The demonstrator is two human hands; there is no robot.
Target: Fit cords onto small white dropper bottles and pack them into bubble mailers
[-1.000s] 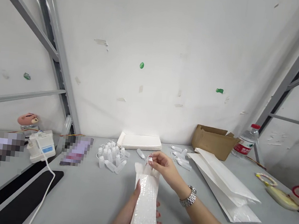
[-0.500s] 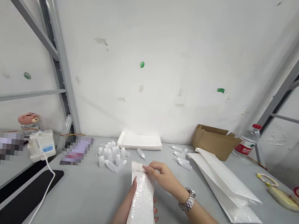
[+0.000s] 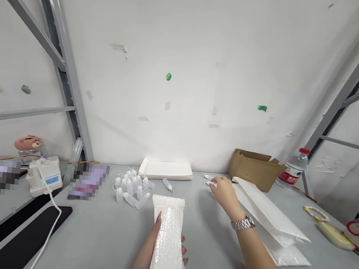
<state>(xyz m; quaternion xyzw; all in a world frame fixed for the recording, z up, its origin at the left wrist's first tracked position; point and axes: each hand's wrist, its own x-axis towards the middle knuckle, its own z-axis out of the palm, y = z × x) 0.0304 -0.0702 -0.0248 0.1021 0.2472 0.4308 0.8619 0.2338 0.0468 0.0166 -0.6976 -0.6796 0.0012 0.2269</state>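
My left hand (image 3: 150,243) is closed around a white bubble mailer (image 3: 169,241), thumb in front and fingertips showing at its right edge. The mailer stands tilted, its flap end pointing away from me. Further back on the right, my right hand (image 3: 224,193), with a metal watch (image 3: 243,223) on the wrist, has its fingers bent down over a few small white plastic squeeze bottles (image 3: 207,177). The hand covers most of them, so what sits between the fingertips is hidden. A group of several such bottles (image 3: 130,185) is on the left, and a single bottle (image 3: 167,184) lies apart.
Flat white mailers (image 3: 165,170) are stacked against the wall. On the right are two larger white mailers (image 3: 273,218), a cardboard box (image 3: 255,171), a water bottle (image 3: 293,169) and a bracelet (image 3: 316,214). A white power strip (image 3: 45,175) with a cable stands left.
My right hand has left the top of the mailer and moved right and away, to the bottles at the back. My left hand still holds the mailer.
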